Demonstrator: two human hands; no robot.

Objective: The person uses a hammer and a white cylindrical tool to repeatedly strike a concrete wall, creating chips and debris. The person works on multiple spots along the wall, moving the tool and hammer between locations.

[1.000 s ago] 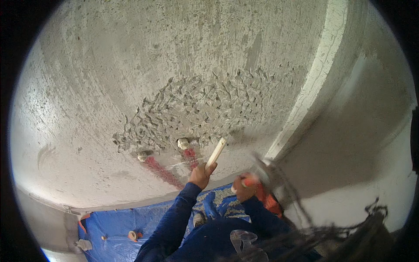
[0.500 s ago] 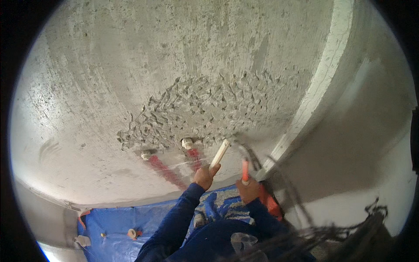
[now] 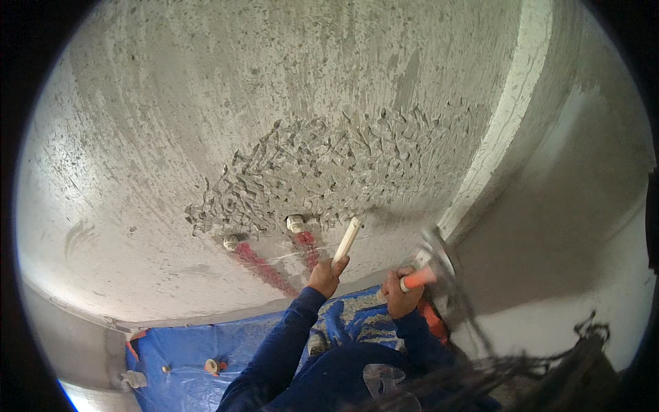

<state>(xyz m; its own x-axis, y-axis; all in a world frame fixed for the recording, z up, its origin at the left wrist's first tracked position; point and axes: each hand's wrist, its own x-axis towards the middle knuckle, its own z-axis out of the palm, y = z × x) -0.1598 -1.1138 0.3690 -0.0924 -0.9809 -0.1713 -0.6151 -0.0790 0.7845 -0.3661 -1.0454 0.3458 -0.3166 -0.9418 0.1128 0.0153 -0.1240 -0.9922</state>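
My left hand (image 3: 325, 277) is wrapped round a pale straight stick-like tool (image 3: 348, 238), whose far end points up at the grey wall (image 3: 329, 62). Whether that end touches the wall I cannot tell. To its right, my right hand (image 3: 402, 294) grips a hammer (image 3: 419, 277) by its orange handle; the metal head is smeared by motion near the wall's right corner. A broad patch of chipped gouges (image 3: 329, 165) spreads over the wall above the stick. Left of my left hand, a pale pipe end (image 3: 295, 223) and another pipe end (image 3: 230, 242) sit in the wall, with red strips below them.
A blue plastic sheet (image 3: 185, 347) covers the floor, bearing grey debris near my legs and a small round pale object (image 3: 213, 367). A pale vertical corner strip (image 3: 504, 113) meets the side wall (image 3: 563, 220) at the right. Blurred dark strands (image 3: 549, 364) cross the lower right.
The hammer has swung right, away from the stick-like tool, and its orange handle now leans to the right. My left hand has barely moved.
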